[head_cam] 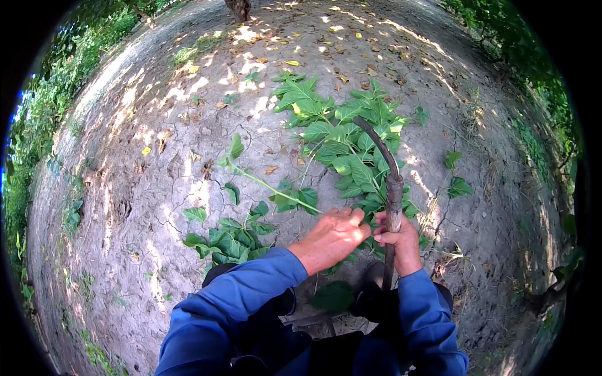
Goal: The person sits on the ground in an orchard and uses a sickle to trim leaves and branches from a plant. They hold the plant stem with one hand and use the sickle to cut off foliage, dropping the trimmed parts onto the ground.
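My left hand [331, 238] grips the lower end of a thin green stem [277, 191], stripped bare along most of its length, with a few leaves at its far tip. Beside it, my right hand [405, 242] holds a sickle by its worn wooden handle [394, 195]. The dark curved sickle blade [382, 149] points away from me and bends left at the top. Leafy green branches [357, 155] lie on the ground beyond my hands, partly behind the blade. At the left is a heap of loose green leaves [230, 242]. The fingertips of both hands are close together.
Cracked dry soil [141, 211] surrounds me, with scattered yellow and brown fallen leaves. A tree trunk [240, 9] stands at the far edge. Green shrubs [51, 108] line both sides. Two cut leaves [458, 187] lie at the right, and a large leaf [333, 296] is between my feet.
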{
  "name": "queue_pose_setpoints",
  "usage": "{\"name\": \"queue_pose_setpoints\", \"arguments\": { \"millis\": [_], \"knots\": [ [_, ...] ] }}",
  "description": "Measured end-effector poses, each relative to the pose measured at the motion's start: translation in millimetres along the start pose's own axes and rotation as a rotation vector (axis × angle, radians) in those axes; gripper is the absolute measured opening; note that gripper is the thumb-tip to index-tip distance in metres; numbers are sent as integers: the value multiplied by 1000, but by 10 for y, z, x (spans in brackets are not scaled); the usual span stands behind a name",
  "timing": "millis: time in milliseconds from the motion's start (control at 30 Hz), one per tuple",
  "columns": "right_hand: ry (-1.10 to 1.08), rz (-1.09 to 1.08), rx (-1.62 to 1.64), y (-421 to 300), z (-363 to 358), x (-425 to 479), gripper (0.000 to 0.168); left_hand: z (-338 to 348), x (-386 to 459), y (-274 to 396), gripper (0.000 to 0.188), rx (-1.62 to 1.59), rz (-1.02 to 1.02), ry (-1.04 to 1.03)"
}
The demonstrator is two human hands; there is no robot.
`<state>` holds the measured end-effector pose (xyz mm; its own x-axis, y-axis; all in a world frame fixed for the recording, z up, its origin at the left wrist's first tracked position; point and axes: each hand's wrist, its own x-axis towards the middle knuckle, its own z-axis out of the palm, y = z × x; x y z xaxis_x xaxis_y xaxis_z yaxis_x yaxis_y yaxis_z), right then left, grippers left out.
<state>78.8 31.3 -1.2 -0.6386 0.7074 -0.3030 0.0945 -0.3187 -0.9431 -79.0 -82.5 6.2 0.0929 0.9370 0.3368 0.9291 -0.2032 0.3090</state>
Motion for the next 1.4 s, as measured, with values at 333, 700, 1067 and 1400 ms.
{"name": "queue_pose_setpoints", "arguments": {
  "millis": [333,700,1067,1400],
  "knots": [
    [-103,76,-31,23,37,49,40,-115,3,-16,20,43,35,105],
    [-31,33,28,84,-66,78,31,-78,13,-117,21,-94,-64,113],
    [134,-56,154,-155,-336,133,30,-328,-16,-407,9,-209,-328,97],
    [-121,38,-207,55,-8,45,29,-414,40,-452,7,-105,-411,277]
  ]
}}
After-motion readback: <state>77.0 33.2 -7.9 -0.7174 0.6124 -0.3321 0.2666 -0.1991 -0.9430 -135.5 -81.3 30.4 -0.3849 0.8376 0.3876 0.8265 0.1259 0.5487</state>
